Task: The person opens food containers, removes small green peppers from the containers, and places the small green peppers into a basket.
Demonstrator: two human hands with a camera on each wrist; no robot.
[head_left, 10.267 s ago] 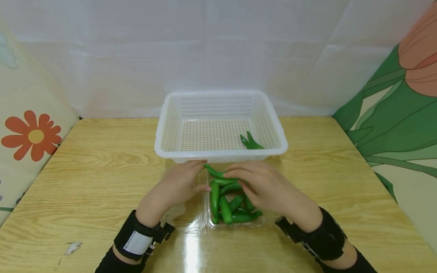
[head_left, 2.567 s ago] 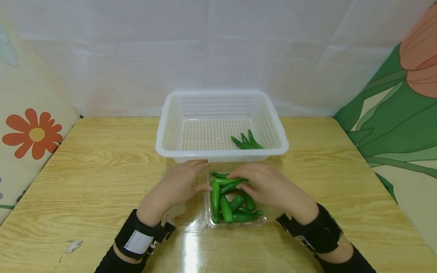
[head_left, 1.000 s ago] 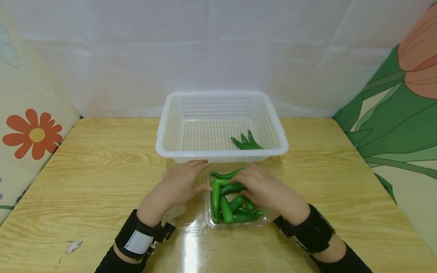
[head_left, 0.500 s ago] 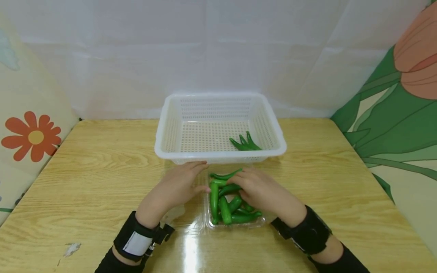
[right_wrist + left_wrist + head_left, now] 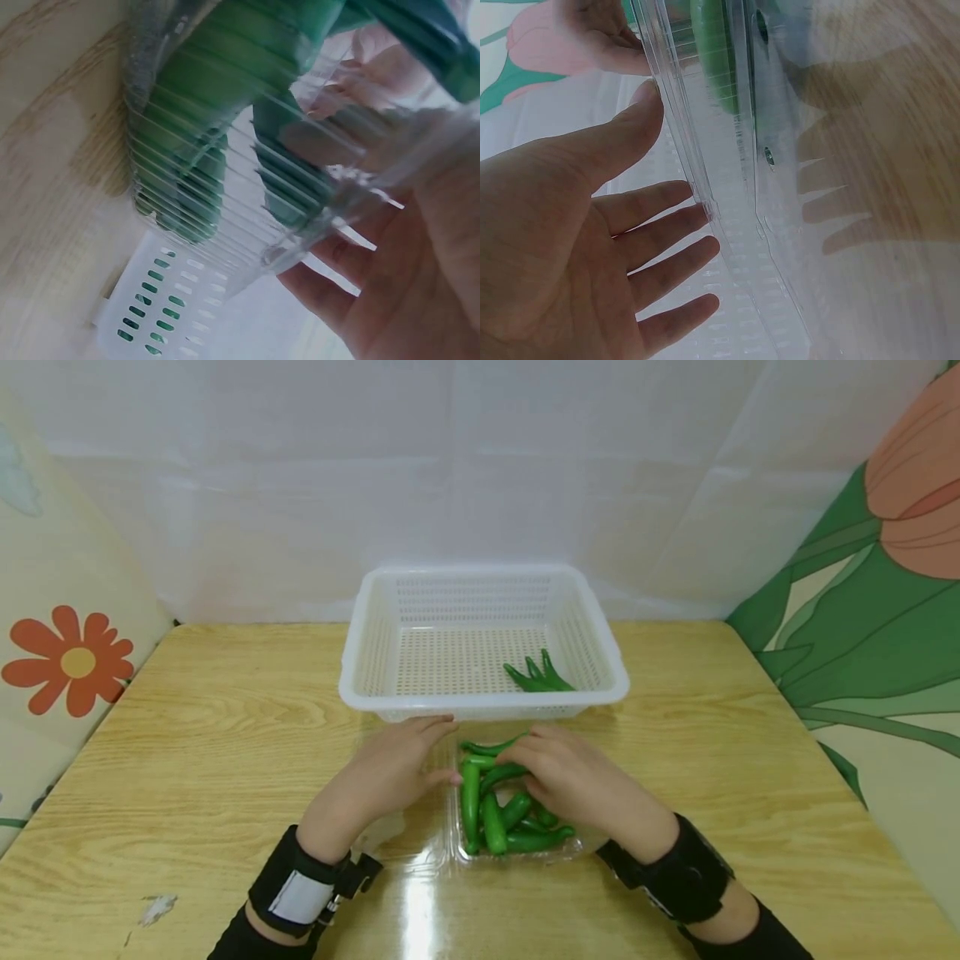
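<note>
In the head view, a clear plastic clamshell box of green chili peppers lies before me. My left hand is at the box's left side. In the left wrist view its fingers are spread and nearly straight, with the thumb by the clear rim; whether they touch it is unclear. My right hand reaches over the box's right side, fingers bent down among the peppers near an upper chili. In the blurred right wrist view, its thumb shows through the plastic; whether it pinches a pepper is hidden.
A white perforated basket stands just behind the box, with three green peppers in its right front corner. Left of the box, the transparent lid lies flat on the wooden table. A white sheet hangs behind.
A third pepper joined the two in the basket between the first two frames. Since then my right hand has come lower over the box, uncovering the top chili. The left hand has stayed put.
</note>
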